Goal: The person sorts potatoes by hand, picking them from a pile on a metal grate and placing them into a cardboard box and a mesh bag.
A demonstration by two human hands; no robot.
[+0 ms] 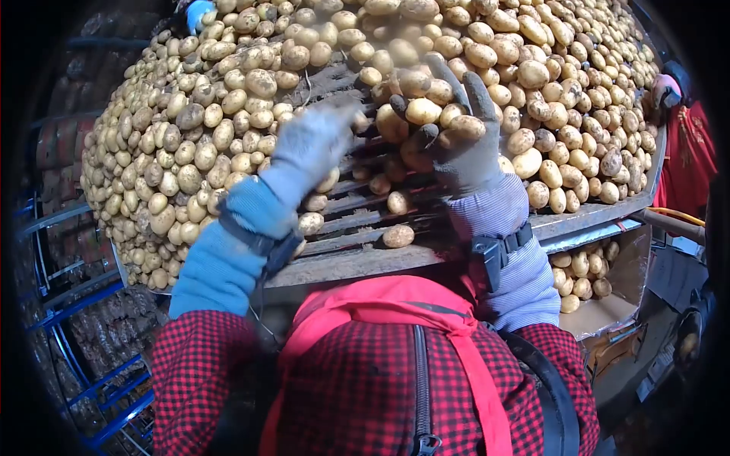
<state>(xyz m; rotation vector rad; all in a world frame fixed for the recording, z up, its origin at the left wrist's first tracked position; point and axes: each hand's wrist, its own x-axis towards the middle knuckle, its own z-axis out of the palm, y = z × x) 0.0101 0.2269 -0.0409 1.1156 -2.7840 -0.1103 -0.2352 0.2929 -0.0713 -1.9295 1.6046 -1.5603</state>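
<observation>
Potatoes (182,152) lie heaped on a slatted wooden table (357,262), whose slats show between my hands. My left hand (315,140), in a grey glove, is over the slats beside the left part of the heap; its fingers are smeared by motion. My right hand (464,144), in a dirty grey glove, has its fingers spread at the middle of the heap, with a potato (465,129) against its palm and others by its fingertips. A few loose potatoes (398,236) rest on the slats near the front edge.
Below the table at the right, a cardboard box (620,292) holds more potatoes. A co-worker's gloved hand (200,14) is at the top left, another person's hand (668,90) and red clothing at the right edge. Blue metal racks (84,304) stand at the left.
</observation>
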